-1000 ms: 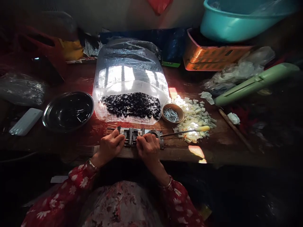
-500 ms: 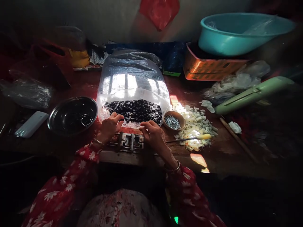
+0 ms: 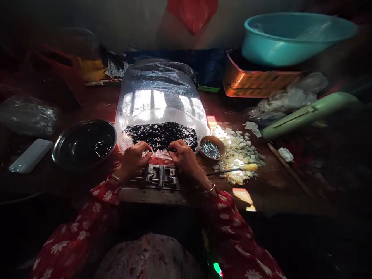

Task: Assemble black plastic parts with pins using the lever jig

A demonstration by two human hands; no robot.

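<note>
My left hand is closed in a pinch at the front edge of a pile of small black round pieces, and a dark bit shows at its fingertips. My right hand pinches at the same edge, also with a dark bit between thumb and finger. The pile spills from the mouth of a white translucent sack. Just below the hands, a metal fixture with a central bar and slots sits at the table's front edge.
A steel bowl stands left; a small bowl of nails stands right. Beside it lie pale pieces and a yellow-handled screwdriver. Farther right are a wooden stick, a green tube, an orange crate and a turquoise basin.
Both hands have come down with fingers closer to the black pile's front edge, and their pinches have tightened. More of the fixture shows. The view has shifted slightly.
</note>
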